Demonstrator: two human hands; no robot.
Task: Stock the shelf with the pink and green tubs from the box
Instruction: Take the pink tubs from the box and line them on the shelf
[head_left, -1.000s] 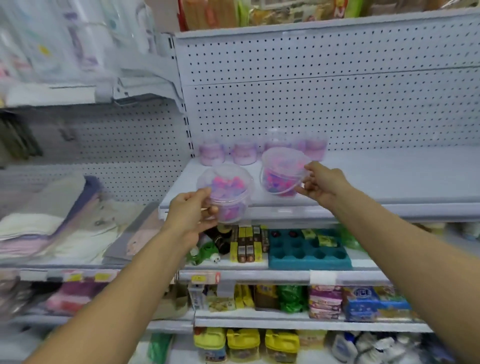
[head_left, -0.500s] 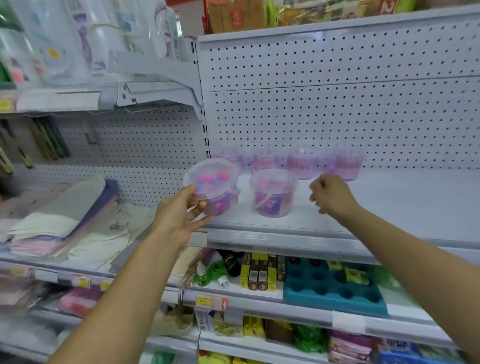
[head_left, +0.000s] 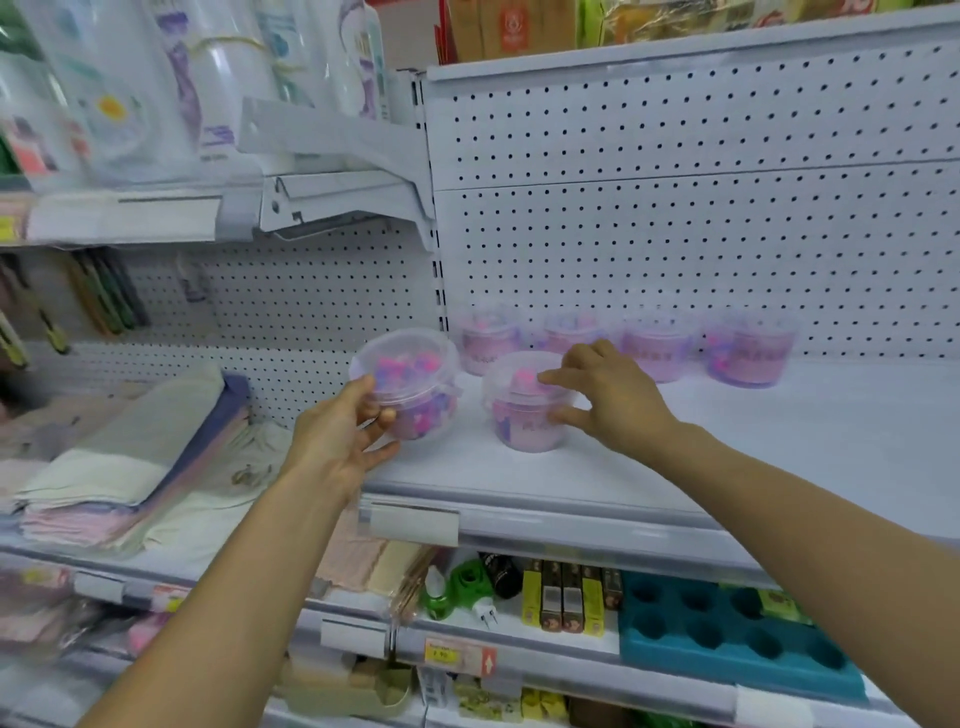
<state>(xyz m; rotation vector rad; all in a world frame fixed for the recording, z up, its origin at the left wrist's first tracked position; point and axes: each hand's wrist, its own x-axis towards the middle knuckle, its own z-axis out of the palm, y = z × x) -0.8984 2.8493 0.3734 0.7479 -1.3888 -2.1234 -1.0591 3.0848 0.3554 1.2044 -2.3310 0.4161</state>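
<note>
Clear plastic, pink inside: tilted tub (head_left: 406, 385) now carried in over the shelf (head_left: 779, 441) at its left end, gripped by left hand (head_left: 337, 441) with thumb on the lid rim and fingers curled under; a second ago held out before the shelf edge. Beside it, second tub (head_left: 530, 402) now standing upright on the shelf, released half a second back, again touched by right hand (head_left: 610, 397), fingers spread on lid and wall. Means one placed, one about to land. Behind: back row (head_left: 649, 348) of four tubs, blurred, probably all pink. Six tubs counted, green none visible, box out of view.
</note>
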